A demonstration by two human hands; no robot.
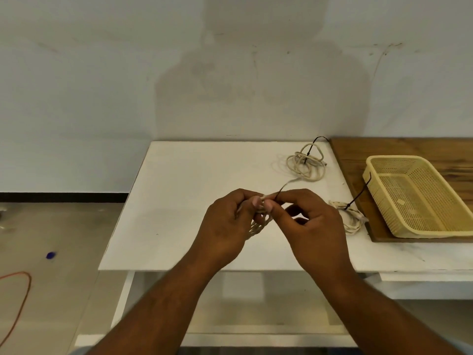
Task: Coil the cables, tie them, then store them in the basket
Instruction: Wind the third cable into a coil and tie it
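head view, centre of frame:
left hand point(225, 224): fingers curled shut around a small cream coil point(258, 224), loops hanging below the palm; this grip likely keeps the loops from springing apart while the tie goes on.
right hand point(314, 226): thumb and forefinger pinched narrow on a thin dark tie point(281, 189) at the top of the coil; the other fingers are loosely bent and hold nothing.
step in hand: judged to be tying; the tie's free end sticks up and away from the fingers, so the wrap looks not yet finished.
coil material: cream, round, flexible cable in tight, narrow loops; partly hidden by the hands.

head view, upper right of the worktop:
loose cable point(305, 163): cream, in untidy wide loops, with a dark tie standing up through it; whether it is bound cannot be told.

head view, right of the hands:
tied bundle point(352, 219): cream cable bunched compactly, dark tie tail pointing toward the basket; it lies at the board's edge, just beside the basket, not in it.
basket point(378, 165): pale yellow plastic, rectangular, perforated walls and floor; no cable inside.
wooden board point(358, 149): brown, grained, carries the basket.
worktop point(192, 180): white, flat, matte.
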